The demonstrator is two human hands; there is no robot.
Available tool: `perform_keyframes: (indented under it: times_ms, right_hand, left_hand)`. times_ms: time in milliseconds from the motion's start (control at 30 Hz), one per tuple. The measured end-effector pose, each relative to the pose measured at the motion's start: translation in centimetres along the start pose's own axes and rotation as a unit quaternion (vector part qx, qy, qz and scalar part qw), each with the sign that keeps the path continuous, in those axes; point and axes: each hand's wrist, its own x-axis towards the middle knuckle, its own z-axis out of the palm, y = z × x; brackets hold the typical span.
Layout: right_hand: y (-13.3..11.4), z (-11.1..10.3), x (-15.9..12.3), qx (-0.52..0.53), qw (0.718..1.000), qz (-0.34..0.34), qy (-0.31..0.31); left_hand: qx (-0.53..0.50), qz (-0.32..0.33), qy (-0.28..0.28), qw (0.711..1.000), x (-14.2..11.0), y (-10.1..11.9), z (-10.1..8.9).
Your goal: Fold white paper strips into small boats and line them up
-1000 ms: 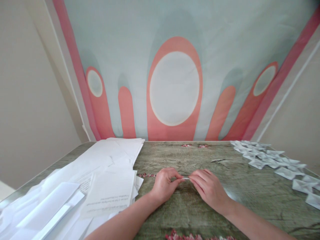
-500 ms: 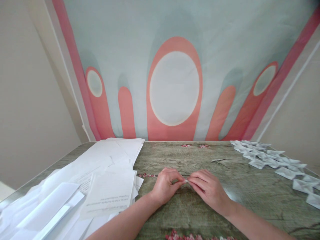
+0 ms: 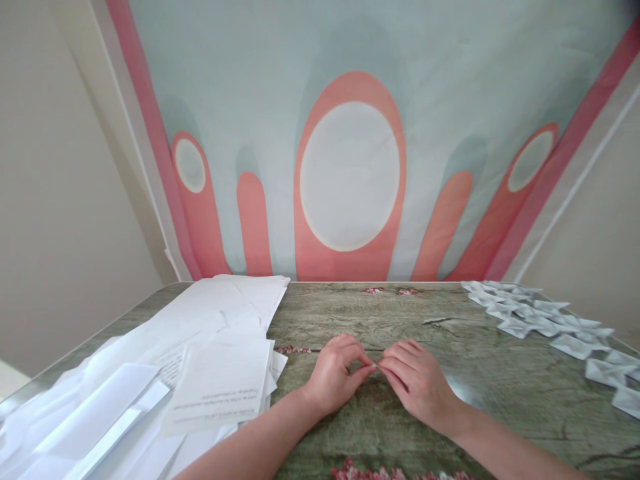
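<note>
Over the middle of the table, my left hand and my right hand meet fingertip to fingertip. Each one is closed in a pinch. Between them a tiny bit of white paper shows; the rest of it is hidden by the fingers, so its shape cannot be made out. To the left of my left hand lies a spread pile of white paper sheets, some with printed lines. Far to the right of my right hand, several folded white paper pieces with pointed corners sit in rows.
The table has a grey-brown wood-grain surface with pink flower prints. Its far edge meets a wall cloth patterned in pale green and coral. Folded paper strips lie on the near left of the pile.
Both hands have shifted very slightly, and their fingertips have come closer together. Less of the white paper shows between them now.
</note>
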Motion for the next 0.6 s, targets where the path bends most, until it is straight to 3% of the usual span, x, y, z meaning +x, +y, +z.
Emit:
perform_keyframes:
  times_ms: [267, 600]
  right_hand:
    - [1.0, 0.2, -0.1, 0.050, 0.998, 0.043, 0.024]
    - [1.1, 0.3, -0.3, 0.045, 0.997, 0.052, 0.019]
  left_hand:
    - [-0.010, -0.017, 0.031, 0.999, 0.2, -0.6, 0.0]
    - [0.006, 0.004, 0.028, 1.000, 0.1, -0.7, 0.1]
